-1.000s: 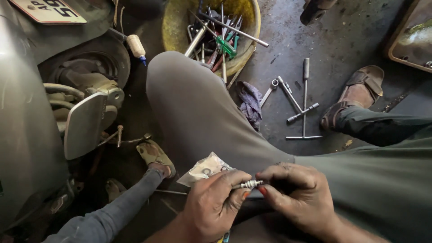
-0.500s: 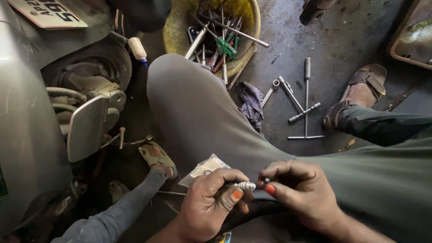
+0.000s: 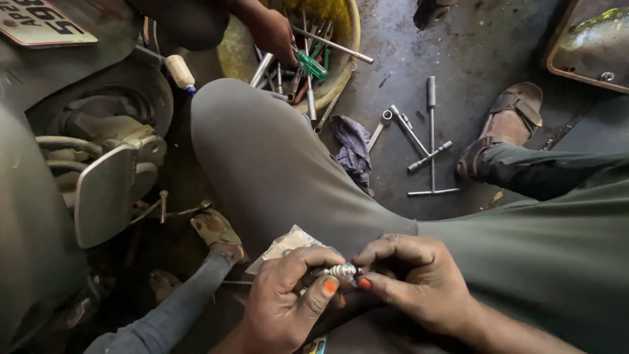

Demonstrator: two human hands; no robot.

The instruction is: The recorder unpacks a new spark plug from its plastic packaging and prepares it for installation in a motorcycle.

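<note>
- Where the frame begins at the left, a grey scooter body (image 3: 33, 216) fills the edge, with a pale flat metal plate (image 3: 105, 195) hanging off the engine parts beside it.
- Just right of the plate, a worn sandal (image 3: 216, 233) rests on the dark floor, with a blue-grey trouser leg running down from it to the bottom edge.
- Over the raised knee, the left hand (image 3: 288, 305) is curled almost shut: its thumb and forefinger pinch the left end of a small silver threaded part (image 3: 342, 271), and the other fingers fold under it. The thumbnail is painted orange.
- A crumpled clear wrapper (image 3: 285, 246) lies against the back of that hand, on the thigh.
- The small silver threaded part sits low in the middle of the view, held between both hands just above the grey-trousered lap.
- The right hand (image 3: 416, 288) meets it from the other side, fingers bent close together, with thumb and forefinger tips nipped on the part's right end.
- At the top, another person's hand (image 3: 272, 33) reaches into a yellow tub (image 3: 350, 39) full of spanners and screwdrivers.
- On the concrete right of the knee lie a dark rag (image 3: 354, 147), a loose spanner (image 3: 379, 128) and a T-handle wrench (image 3: 431, 141).
- Further right, a brown sandal (image 3: 508, 121) is planted on the floor, and a tray corner (image 3: 583, 46) shows at the top right.
</note>
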